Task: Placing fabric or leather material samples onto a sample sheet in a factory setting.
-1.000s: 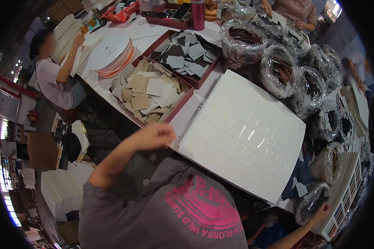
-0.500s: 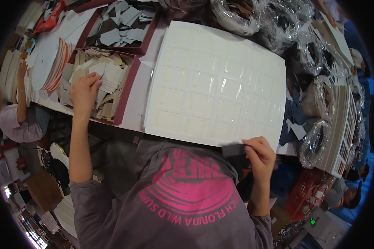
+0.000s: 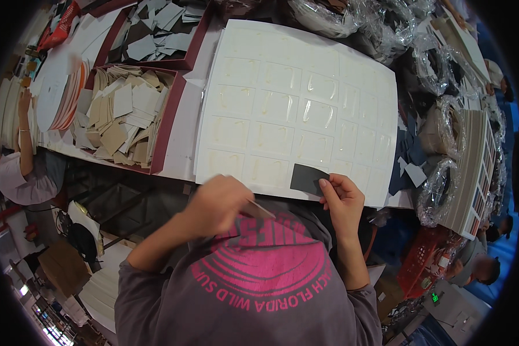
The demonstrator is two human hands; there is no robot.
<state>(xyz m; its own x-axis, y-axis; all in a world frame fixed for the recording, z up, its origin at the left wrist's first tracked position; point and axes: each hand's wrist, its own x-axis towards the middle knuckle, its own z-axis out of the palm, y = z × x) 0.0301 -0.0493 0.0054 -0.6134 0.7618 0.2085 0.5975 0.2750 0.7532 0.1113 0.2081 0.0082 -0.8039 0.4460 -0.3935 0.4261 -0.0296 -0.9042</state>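
Observation:
Between the fingers of my right hand (image 3: 341,199) is a dark grey rectangular swatch (image 3: 307,179), pinched at its right end over the near edge of a large white board (image 3: 271,184). Rows of outlined rectangles with glossy, yellowish streaks, apparently glue, cover the board. My left hand (image 3: 219,202), slightly smeared by motion, is closed on a thin beige card (image 3: 262,209), seen nearly edge-on in front of my shirt, just short of the board. To the left, a dark red box (image 3: 170,124) holds a loose heap of beige and white cards (image 3: 121,109).
Behind that box stands another red box (image 3: 197,43) of grey and dark pieces. A spool of orange-and-white ribbon (image 3: 69,101) is at far left. Plastic-wrapped rolls (image 3: 435,138) and stacked boards (image 3: 470,173) line the right. Another person's arm (image 3: 24,127) shows at the left.
My left hand has come from the box of beige cards to the board's near edge, now with a card. My right hand has brought the dark swatch slightly left and up over the board.

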